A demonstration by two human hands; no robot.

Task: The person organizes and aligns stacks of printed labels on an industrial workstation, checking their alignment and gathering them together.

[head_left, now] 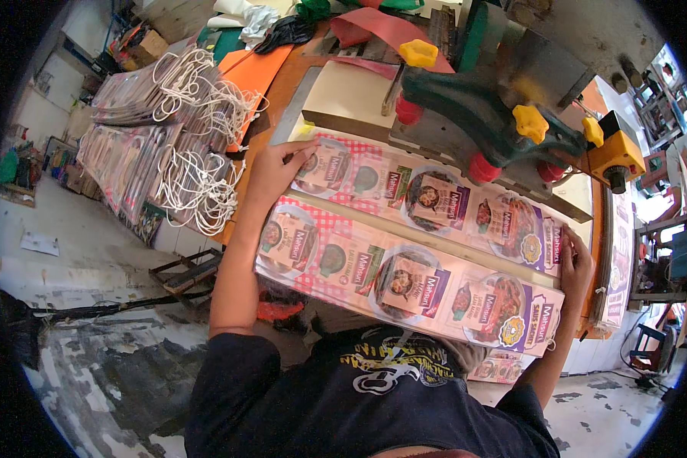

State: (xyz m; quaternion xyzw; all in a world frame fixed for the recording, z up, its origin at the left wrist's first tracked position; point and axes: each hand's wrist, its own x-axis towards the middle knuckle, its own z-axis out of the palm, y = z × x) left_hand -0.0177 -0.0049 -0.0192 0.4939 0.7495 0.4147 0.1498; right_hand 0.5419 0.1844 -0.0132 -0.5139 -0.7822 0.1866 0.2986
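Note:
A long printed sheet [359, 269], pink with food pictures and a red checked border, lies in front of me at the edge of the machine bed. Its print runs in two rows, with a plain beige strip [427, 238] between them; whether this is one sheet or two I cannot tell. My left hand [284, 166] pinches the far left corner, thumb and fingers closed at the edge. At the other end, my right hand [577, 263] grips the right edge, its fingertips by the far row. The near row hangs out over my lap.
Beyond the sheet stands a dark green press [466, 107] with yellow knobs and red round feet. A cream block [351, 95] sits left of it. Stacked printed pieces [130, 153] with white cord loops are at the left, beside an orange sheet [256, 80]. A yellow switch box [617, 153] is at right.

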